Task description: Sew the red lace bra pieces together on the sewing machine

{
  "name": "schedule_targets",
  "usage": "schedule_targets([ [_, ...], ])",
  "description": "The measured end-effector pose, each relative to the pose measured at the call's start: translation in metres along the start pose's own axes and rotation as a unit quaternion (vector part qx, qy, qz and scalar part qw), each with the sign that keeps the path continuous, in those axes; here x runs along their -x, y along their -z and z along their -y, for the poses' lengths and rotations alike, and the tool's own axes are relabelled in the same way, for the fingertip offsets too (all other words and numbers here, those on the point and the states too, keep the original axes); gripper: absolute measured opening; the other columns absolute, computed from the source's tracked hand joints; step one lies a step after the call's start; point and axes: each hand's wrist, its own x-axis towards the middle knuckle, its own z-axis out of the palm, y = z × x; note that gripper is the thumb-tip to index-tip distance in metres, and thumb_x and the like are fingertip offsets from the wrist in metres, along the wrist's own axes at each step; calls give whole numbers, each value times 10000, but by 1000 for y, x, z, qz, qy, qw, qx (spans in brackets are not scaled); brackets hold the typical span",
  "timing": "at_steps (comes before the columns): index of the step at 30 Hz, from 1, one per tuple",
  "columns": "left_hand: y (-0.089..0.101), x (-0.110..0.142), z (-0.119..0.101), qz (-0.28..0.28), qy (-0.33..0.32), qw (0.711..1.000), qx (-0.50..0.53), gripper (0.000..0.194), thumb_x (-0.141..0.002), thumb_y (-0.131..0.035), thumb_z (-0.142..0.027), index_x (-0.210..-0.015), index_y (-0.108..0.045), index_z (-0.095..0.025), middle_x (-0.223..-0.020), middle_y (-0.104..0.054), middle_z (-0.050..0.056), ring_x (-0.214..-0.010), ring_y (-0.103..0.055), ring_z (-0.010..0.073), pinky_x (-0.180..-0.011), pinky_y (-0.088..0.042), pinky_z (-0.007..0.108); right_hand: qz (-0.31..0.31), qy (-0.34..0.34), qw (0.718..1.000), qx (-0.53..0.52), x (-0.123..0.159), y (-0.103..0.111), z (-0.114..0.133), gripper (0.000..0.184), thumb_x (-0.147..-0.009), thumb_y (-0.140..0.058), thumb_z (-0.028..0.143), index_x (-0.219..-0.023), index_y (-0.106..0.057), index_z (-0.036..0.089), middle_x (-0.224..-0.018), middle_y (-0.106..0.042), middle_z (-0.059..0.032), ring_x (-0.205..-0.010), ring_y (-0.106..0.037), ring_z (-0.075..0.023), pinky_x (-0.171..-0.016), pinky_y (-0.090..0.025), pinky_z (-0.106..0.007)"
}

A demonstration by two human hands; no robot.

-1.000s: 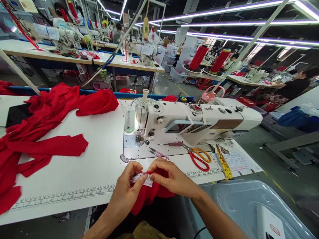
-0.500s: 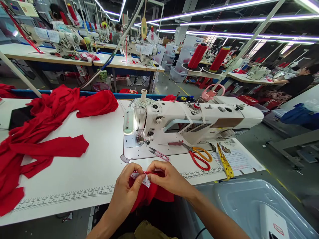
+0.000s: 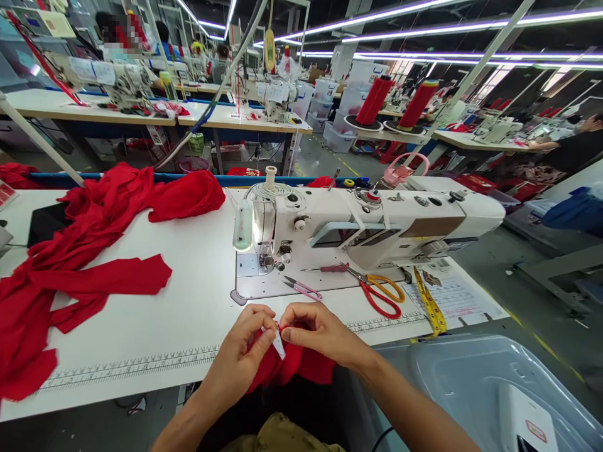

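Note:
Close together at the table's front edge, both my hands pinch one piece of red fabric [image 3: 301,364] that hangs down toward my lap. My left hand [image 3: 240,345] is closed on its left side, where a small white label [image 3: 279,345] sticks out between the hands. My right hand [image 3: 320,333] grips the red cloth just beside the label, thumb and fingers pressed together. Exactly what lies under the fingertips is hidden. Just beyond the hands lie pink thread snips [image 3: 304,289], and farther right are scissors [image 3: 379,298] with red and orange handles.
A white sewing machine [image 3: 367,220] stands behind the tools. Red garment pieces [image 3: 103,276] are heaped on the left. A yellow tape measure [image 3: 429,304] lies over a paper sheet [image 3: 464,298]. At lower right sits a lidded plastic bin [image 3: 452,370] with a white device [image 3: 527,417] on it.
My fingers have shifted slightly on the cloth, and the white label now shows as a narrower strip pointing down. The view has moved a little; both hands keep their hold.

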Motion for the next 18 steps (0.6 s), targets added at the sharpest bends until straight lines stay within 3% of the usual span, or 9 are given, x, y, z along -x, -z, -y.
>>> schedule_targets([
  [5, 6, -4, -6, 48, 60, 990, 116, 323, -905, -557, -471, -732, -531, -198, -1037, -587, 53, -934, -551, 202, -833, -439, 304, 14, -28, 997, -77, -1, 4, -2, 294, -787, -766, 435, -784, -639, 170, -714, -547, 31, -667, -452, -102, -639, -346, -239],
  [10, 3, -4, -9, 40, 63, 993, 88, 332, -925, -524, -463, -728, -525, -196, -1042, -611, 62, -958, -565, 210, -843, -445, 309, 11, -36, 997, -66, -1, 6, -2, 343, -783, -763, 490, -805, -632, 174, -711, -528, 35, -664, -439, -104, -630, -344, -239],
  [15, -8, -2, -8, -26, 41, 998, 35, 211, -909, -571, -430, -921, -504, -230, -1012, -611, 31, -967, -577, 198, -859, -459, 313, -24, 10, 998, 57, -3, 1, 4, 208, -836, -695, 382, -798, -626, 189, -768, -578, 20, -719, -491, -127, -675, -384, -252],
  [18, -11, 1, -3, -60, 30, 997, -38, 288, -898, -594, -436, -1097, -487, -257, -1081, -592, 37, -1027, -578, 212, -901, -461, 347, -55, 41, 986, 151, -3, -3, 9, 90, -833, -671, 284, -797, -651, 204, -836, -643, 4, -803, -548, -156, -730, -410, -267],
])
